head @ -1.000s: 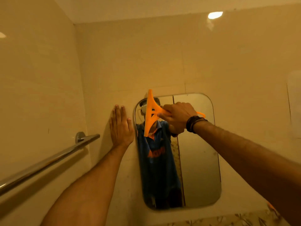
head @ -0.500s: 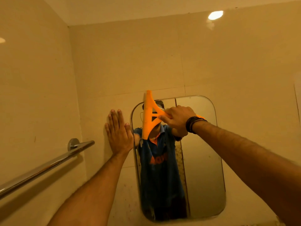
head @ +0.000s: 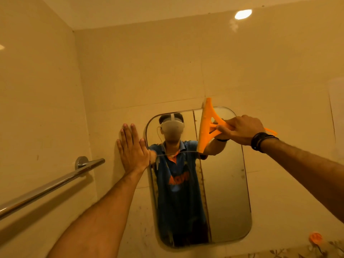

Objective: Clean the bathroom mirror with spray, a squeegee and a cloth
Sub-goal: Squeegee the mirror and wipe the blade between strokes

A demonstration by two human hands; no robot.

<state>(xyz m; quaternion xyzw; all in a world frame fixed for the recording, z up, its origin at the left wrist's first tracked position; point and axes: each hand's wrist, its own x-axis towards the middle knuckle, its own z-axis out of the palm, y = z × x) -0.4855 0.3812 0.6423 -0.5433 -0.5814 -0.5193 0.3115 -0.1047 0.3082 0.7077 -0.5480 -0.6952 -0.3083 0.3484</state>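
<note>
A rounded rectangular mirror (head: 227,192) hangs on the beige tiled wall. My right hand (head: 240,130) grips the handle of an orange squeegee (head: 205,125), whose blade stands upright against the upper right part of the glass, its top end just above the mirror's top edge. My left hand (head: 133,149) lies flat on the wall with fingers spread, touching the mirror's left edge. A thin wet line runs across the glass level with the blade's lower end. No spray bottle or cloth is in view.
A chrome towel bar (head: 55,183) runs along the left wall toward the corner. A small orange object (head: 315,237) sits at the lower right above a patterned tile strip. A ceiling light (head: 243,14) glows at the top right.
My right hand has drawn the squeegee from the mirror's upper left across to its upper right. My left hand stays flat on the wall.
</note>
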